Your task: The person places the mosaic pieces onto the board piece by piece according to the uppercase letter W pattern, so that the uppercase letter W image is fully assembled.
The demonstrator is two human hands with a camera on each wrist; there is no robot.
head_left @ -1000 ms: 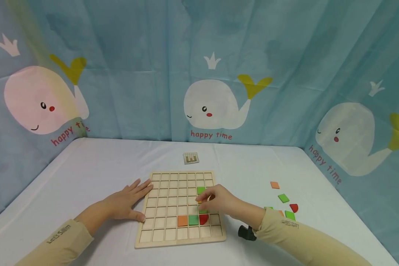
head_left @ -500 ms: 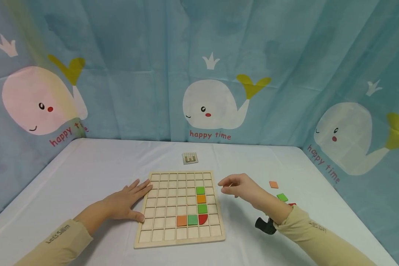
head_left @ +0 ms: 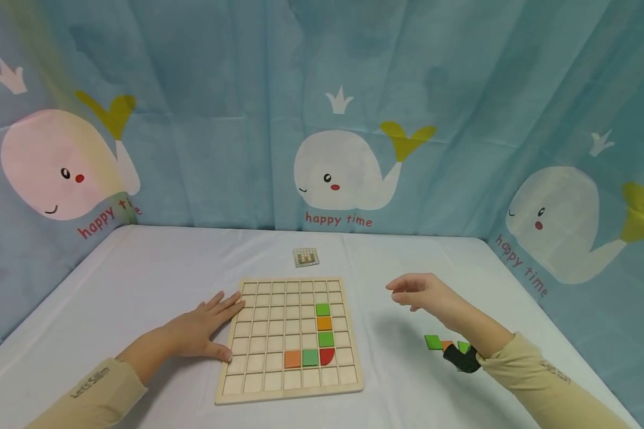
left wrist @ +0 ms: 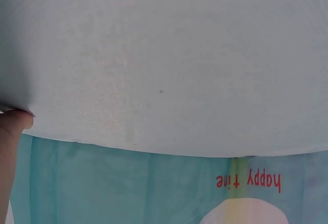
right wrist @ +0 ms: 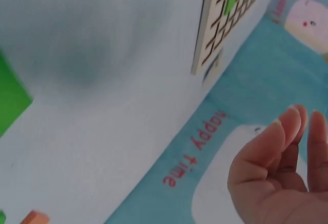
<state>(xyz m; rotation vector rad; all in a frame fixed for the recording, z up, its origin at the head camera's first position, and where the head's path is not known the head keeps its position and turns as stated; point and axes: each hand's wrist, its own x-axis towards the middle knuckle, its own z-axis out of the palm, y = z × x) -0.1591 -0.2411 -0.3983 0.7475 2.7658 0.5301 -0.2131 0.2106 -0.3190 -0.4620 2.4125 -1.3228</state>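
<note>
A wooden grid board (head_left: 263, 379) lies flat on the white table. My left hand (head_left: 201, 326) is spread along its left edge, fingertips and thumb at the rim. Set in the grid is a column with a green tile (head_left: 323, 310), an orange tile (head_left: 324, 323), another green tile (head_left: 326, 339) and a red quarter-round piece (head_left: 327, 356). Left of the red piece sit a darker green tile (head_left: 310, 357) and an orange-red tile (head_left: 293, 359). To the right of the board my right hand (head_left: 421, 291) hovers over the table, fingers loosely bent and holding nothing.
Under my right forearm lie loose tiles, among them a green tile (head_left: 433, 342) and an orange tile (head_left: 448, 345), partly hidden by the black wrist camera (head_left: 461, 359). A small pattern card (head_left: 306, 257) lies behind the board. A whale-print curtain (head_left: 220, 119) stands behind the table.
My right hand has let go of the orange tile in the column and moved off the board to the right. My left hand has stayed at the board's left edge.
</note>
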